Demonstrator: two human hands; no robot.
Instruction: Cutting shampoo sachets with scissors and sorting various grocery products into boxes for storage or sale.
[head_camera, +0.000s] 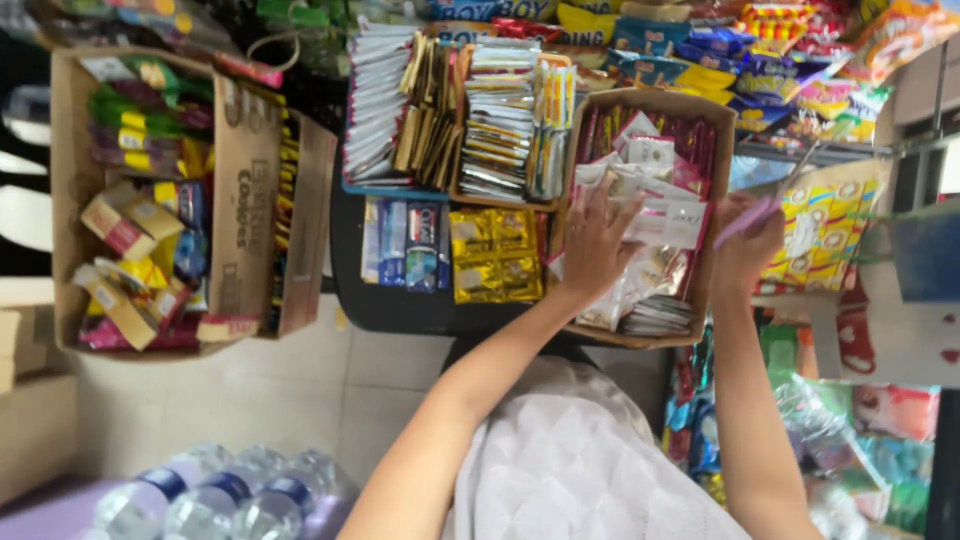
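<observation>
Sachets (650, 215), white and pink, fill a cardboard box (722, 130) on a dark table (400, 305). Left hand (595, 240) rests spread, fingers open, upon them; right hand (748, 240), beside the box, pinches a pink strip (745, 222).

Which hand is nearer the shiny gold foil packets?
Left. The left hand rests in the cardboard box of sachets beside the shiny gold foil packets; the right hand is beyond the box.
</observation>
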